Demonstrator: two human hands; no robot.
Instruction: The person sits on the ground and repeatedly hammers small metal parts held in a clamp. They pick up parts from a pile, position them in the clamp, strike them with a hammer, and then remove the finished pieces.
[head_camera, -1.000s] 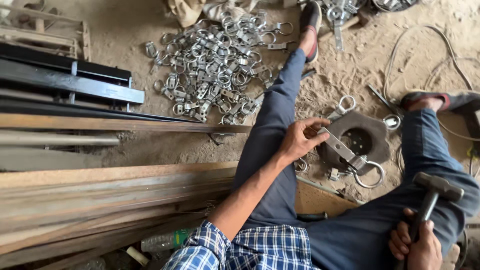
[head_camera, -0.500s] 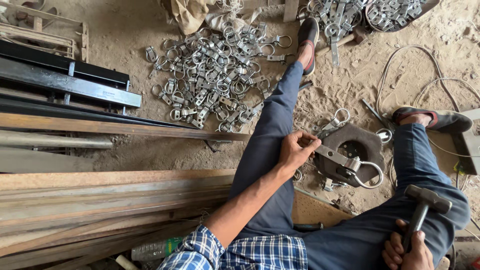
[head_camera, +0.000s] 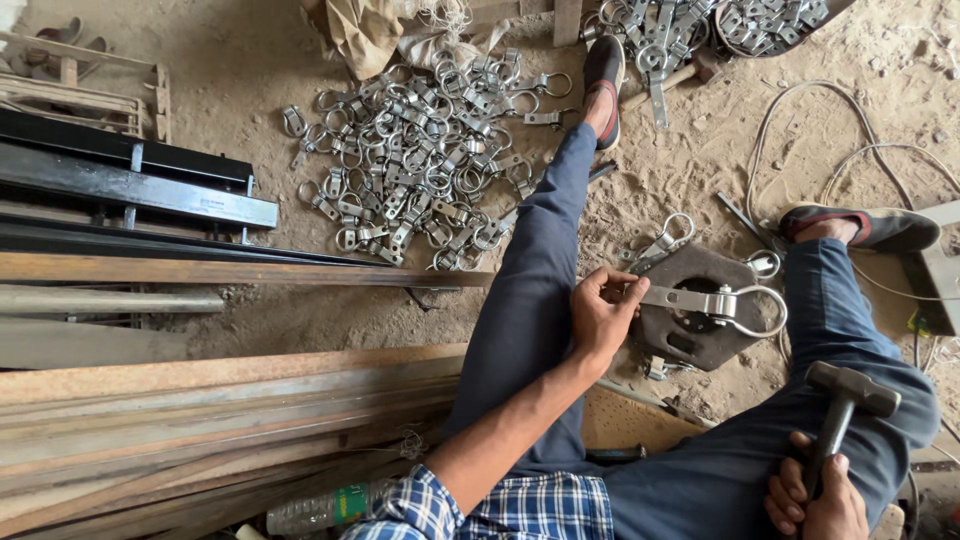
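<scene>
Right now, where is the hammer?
The hammer is at the lower right of the head view, gripped by the right hand, its head resting over the right thigh, just below the round iron block.

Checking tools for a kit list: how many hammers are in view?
2. One hammer is in the right hand, resting on the thigh. A second hammer lies on the sand at top, by the shoe. Others may be hidden under the metal parts.
</scene>
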